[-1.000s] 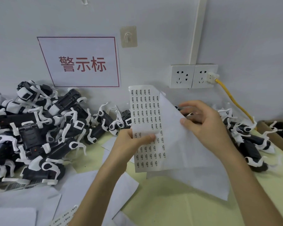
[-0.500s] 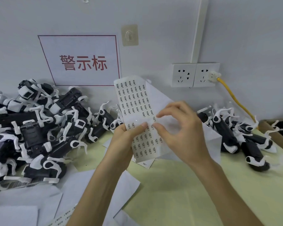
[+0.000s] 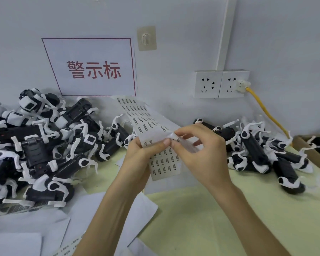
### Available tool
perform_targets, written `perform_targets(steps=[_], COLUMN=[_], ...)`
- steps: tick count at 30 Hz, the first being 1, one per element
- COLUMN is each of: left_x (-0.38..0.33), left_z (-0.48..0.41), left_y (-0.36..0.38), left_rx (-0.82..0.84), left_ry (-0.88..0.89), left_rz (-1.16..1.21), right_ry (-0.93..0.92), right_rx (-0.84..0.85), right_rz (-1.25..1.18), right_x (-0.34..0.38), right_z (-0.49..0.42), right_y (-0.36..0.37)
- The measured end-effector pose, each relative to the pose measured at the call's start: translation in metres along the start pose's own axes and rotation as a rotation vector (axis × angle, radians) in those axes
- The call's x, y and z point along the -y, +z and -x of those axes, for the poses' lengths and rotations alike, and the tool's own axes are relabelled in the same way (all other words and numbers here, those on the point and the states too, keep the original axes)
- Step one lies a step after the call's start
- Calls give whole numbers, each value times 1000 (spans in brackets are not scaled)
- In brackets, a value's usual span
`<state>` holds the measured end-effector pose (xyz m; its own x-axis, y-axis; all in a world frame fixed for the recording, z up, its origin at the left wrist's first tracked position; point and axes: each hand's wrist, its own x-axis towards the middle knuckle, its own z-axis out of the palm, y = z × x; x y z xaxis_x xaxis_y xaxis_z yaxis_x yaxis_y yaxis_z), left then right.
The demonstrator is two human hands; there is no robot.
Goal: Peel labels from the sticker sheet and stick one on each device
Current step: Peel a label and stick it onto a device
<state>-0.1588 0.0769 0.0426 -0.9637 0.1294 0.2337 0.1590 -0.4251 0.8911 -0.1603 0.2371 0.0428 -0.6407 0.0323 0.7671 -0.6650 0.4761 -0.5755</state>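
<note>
Now tilted further back than a second ago: sticker sheet [image 3: 164, 163], held up with the big device pile [image 3: 35, 145] to its left. Probably the peel just starting, nothing off yet. Gripped at its left edge by the left hand [image 3: 137, 163], thumb flat on the print; pinched mid-sheet by the right hand [image 3: 201, 156], thumb against forefinger, other fingers loose.

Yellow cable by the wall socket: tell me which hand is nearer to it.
Right. The right hand sits below and left of the yellow cable, pinching at the sticker sheet; the left hand holds that sheet farther left.
</note>
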Motion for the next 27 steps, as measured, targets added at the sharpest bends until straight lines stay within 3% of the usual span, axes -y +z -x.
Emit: perform_targets(steps=[15,22,27], left_x=[-2,3,10], left_z=[-1,1,2], left_y=[-7,2,9], left_rx=[-56,-38,3], left_ry=[8,-49,-190], left_rz=[-240,-181,32], right_ry=[155,214,255], right_rx=[133,174,73], right_rz=[-114,-151,-291], right_x=[-2,-3,-5], right_z=[-5,-15,-23], right_y=[-9,-28,-44])
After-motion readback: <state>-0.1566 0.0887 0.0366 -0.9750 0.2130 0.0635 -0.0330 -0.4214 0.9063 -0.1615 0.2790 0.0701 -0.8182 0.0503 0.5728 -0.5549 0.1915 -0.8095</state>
